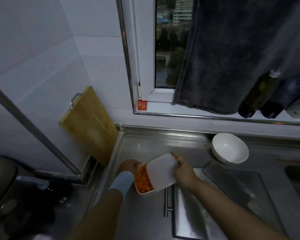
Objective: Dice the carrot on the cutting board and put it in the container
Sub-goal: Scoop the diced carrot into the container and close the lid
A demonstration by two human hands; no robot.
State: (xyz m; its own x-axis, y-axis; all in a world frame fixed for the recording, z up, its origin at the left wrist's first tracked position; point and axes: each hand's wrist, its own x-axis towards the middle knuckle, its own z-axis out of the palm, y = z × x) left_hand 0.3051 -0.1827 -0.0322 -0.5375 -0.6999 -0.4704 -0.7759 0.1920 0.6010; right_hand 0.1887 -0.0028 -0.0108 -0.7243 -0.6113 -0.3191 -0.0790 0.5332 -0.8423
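I see my left grip (pixel 128 166) clamped on the far end of the white container (pixel 144 192), holding it above the steel worktop (pixel 145 144). The diced carrot (pixel 143 181) lies inside it, an orange heap showing on the side nearest that grip. My right grip (pixel 184 168) is closed on the white lid (pixel 161 170), with one finger stretched along its far edge. The lid sits tilted over the container and covers the half nearest the right grip. Beyond the right grip and to its right, a white bowl (pixel 229 148) rests on the worktop. Beyond the left grip, the wooden cutting board (pixel 88 123) leans upright against the tiled wall.
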